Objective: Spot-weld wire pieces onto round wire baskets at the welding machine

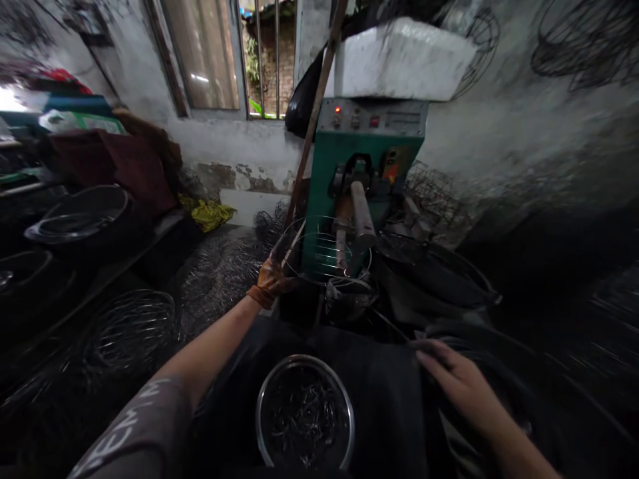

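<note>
holding a round wire frame (pixel 327 256) up against the front of the green machine (pixel 367 156), the left hand (pixel 272 279) wears an orange-brown glove and is closed around the frame's left rim. the frame is one thin, shiny piece: an outer ring with finer wires running across it, standing nearly upright, its right part lying against the machine's grey bar (pixel 363 213), which juts out toward the camera. the right hand (pixel 456 379) is bare and open, fingers stretched loosely, palm down, resting on the edge of a dark curved stack (pixel 499 346) at the lower right; it grips nothing. between the two arms, low in the middle, sits one round metal bowl (pixel 263 426) on a dark cloth, filled with short bits of wire too many and too small to count. at the left edge lies a heap of similar wire frames (pixel 130 329), blurred, their number unclear. one red light (pixel 338 109) glows on the machine's panel.
</note>
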### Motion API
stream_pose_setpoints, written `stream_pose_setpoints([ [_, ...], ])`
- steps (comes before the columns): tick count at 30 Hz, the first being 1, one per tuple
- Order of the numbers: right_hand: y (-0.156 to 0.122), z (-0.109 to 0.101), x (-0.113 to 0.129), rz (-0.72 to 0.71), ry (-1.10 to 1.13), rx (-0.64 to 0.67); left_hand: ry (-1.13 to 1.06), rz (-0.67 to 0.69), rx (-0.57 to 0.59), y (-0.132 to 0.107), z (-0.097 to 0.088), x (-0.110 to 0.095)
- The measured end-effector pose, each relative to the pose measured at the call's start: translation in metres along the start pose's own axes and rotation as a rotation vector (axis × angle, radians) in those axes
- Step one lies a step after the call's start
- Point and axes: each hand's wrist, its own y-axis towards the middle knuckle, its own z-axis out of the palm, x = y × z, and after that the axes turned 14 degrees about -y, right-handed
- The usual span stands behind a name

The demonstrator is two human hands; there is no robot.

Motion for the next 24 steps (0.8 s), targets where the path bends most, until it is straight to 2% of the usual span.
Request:
stream_pose_setpoints([
  [2,0.012,0.015,0.015,-0.113,-0.044,0.076,-0.004,0.096,0.003,-0.004,0.004,-0.006],
  [4,0.022,0.02,0.024,-0.162,-0.125,0.104,-0.013,0.186,-0.003,-0.011,0.005,-0.018],
  [8,0.032,0.018,0.029,-0.201,-0.198,0.031,0.025,0.273,-0.064,-0.032,0.006,-0.049],
  [11,0.033,0.02,0.029,-0.203,-0.185,0.004,0.056,0.249,-0.141,-0.046,0.005,-0.069],
  [14,0.033,0.025,0.032,-0.23,-0.209,0.081,0.051,0.204,-0.18,-0.054,0.001,-0.086],
  [19,0.038,0.033,0.043,-0.333,-0.251,0.191,0.096,0.176,-0.132,-0.069,-0.016,-0.112],
  [21,0.038,0.035,0.046,-0.329,-0.318,0.242,0.132,0.179,-0.095,-0.077,-0.025,-0.118],
  [24,0.035,0.035,0.046,-0.337,-0.325,0.31,0.139,0.153,-0.118,-0.083,-0.039,-0.115],
])
